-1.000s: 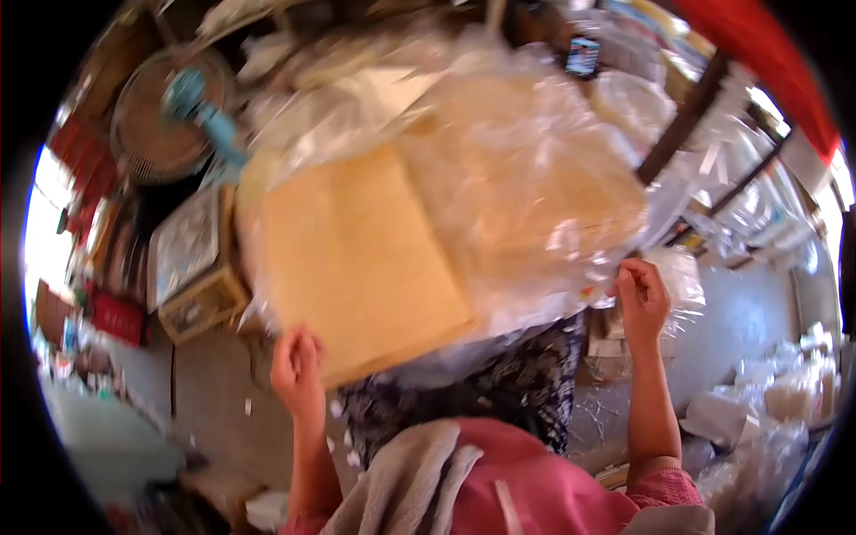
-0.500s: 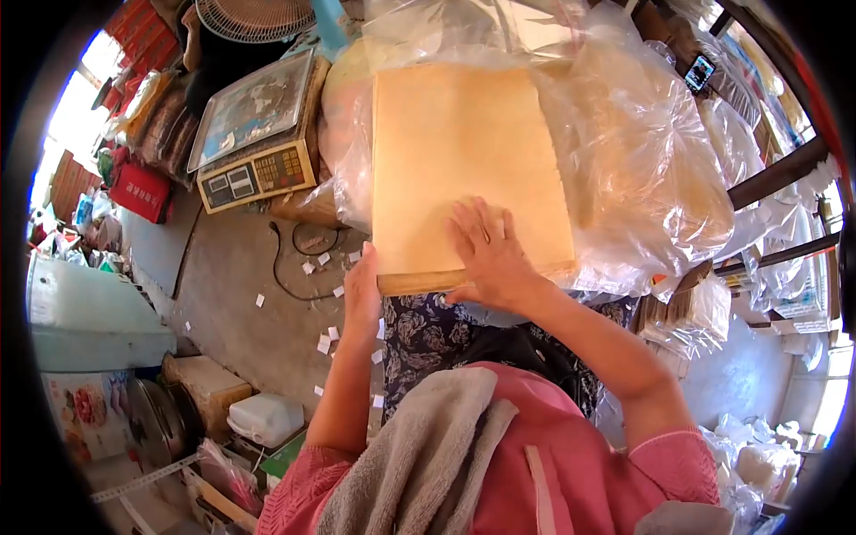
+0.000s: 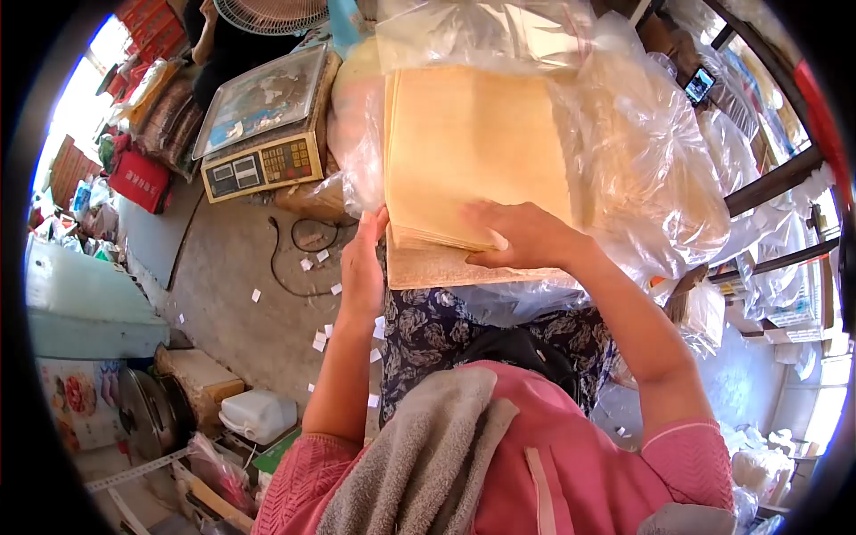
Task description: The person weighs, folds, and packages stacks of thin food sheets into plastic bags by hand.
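Observation:
A thick stack of thin, pale-yellow square sheets point(image 3: 473, 143) lies in front of me, its upper sheets split from the lower ones along the near edge. My right hand point(image 3: 526, 236) is closed on the near edge of the upper sheets, its thumb at the edge and its slightly blurred fingers on top. Below them the lower sheets point(image 3: 428, 270) show as a strip. My left hand point(image 3: 364, 259) stands upright against the stack's left edge, fingers stretched out and holding nothing. Clear plastic point(image 3: 481, 40) lies at the far side of the stack.
Plastic-wrapped yellowish sheets point(image 3: 660, 169) sit to the right. A digital scale point(image 3: 263, 169) stands at the left, near a fan point(image 3: 272, 13). Small white paper bits point(image 3: 319, 341) and a black cable point(image 3: 283, 276) lie on the floor. A phone point(image 3: 700, 85) is at the upper right.
My right hand has gone from lying flat on the top sheet to gripping the near edge. The upper sheets have shifted away from me, exposing the lower ones. My left hand has moved up slightly.

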Tool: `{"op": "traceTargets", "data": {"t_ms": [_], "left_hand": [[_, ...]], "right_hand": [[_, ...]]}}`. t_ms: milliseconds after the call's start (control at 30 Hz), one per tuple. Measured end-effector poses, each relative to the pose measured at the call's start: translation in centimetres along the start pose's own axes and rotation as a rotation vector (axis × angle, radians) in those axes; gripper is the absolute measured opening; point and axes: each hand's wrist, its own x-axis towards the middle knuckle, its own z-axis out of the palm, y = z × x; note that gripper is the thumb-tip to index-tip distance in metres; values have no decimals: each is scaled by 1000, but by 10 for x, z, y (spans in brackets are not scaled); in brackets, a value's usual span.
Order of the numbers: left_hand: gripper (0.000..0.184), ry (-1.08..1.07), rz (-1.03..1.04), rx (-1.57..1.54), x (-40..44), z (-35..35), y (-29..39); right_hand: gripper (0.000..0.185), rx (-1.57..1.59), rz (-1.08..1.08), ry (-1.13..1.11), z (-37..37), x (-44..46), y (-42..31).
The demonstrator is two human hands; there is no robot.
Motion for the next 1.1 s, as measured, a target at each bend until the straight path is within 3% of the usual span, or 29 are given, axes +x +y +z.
{"op": "traceTargets", "data": {"t_ms": [100,200,300,367,400,467,500,533,633,700,767,800,833,867,900,933,967,1000,1033,1100], "left_hand": [[51,-102,20,-174,-3,5,1],[49,-123,-21,-528,-10,16,-4],[52,-99,6,-733,-11,17,-10],[54,-28,73,-749,-13,23,-18],[56,41,104,-657,-10,25,-30],[57,-3,220,24,-2,27,-69],[58,-19,270,362,2,28,-78],[59,-85,507,847,-2,29,-57],[59,-203,370,910,-4,32,-61],[60,-194,413,1006,-6,36,-58],[60,-207,444,1054,-6,40,-55],[64,-220,461,1028,-3,38,-51],[64,-256,299,712,8,31,-52],[64,-301,139,395,23,22,-53],[64,-361,-22,74,39,16,-53],[61,-303,-229,-477,48,11,-36],[58,-234,-464,-1013,53,7,-9],[53,-314,-531,-1015,55,9,16],[49,-347,-571,-898,61,5,15],[43,-369,-606,-558,77,-8,-19]], "right_hand": [[66,-1,-22,51,7,-1,0],[60,-409,6,374,48,-2,-19],[59,-382,103,546,61,4,-35],[52,-300,45,525,48,4,-34],[51,-291,32,478,41,4,-32],[43,-322,57,329,21,5,-26],[37,-168,-17,413,6,8,-15],[31,-156,-21,405,-20,9,-14],[30,-210,14,399,-105,7,0],[32,-166,226,461,-166,-2,-13],[31,-63,78,676,-196,-13,-35],[28,-176,152,592,-203,-24,-52],[25,-288,230,506,-201,-34,-68],[24,-659,98,313,-188,-44,-76],[24,-514,-111,365,-160,-50,-66],[26,-382,-322,384,-133,-55,-56],[29,-508,-391,361,-116,-58,-66],[31,-631,-464,346,-100,-61,-76],[36,-614,-331,187,-87,-61,-89],[35,-509,-327,243,-43,-60,-82]]}}
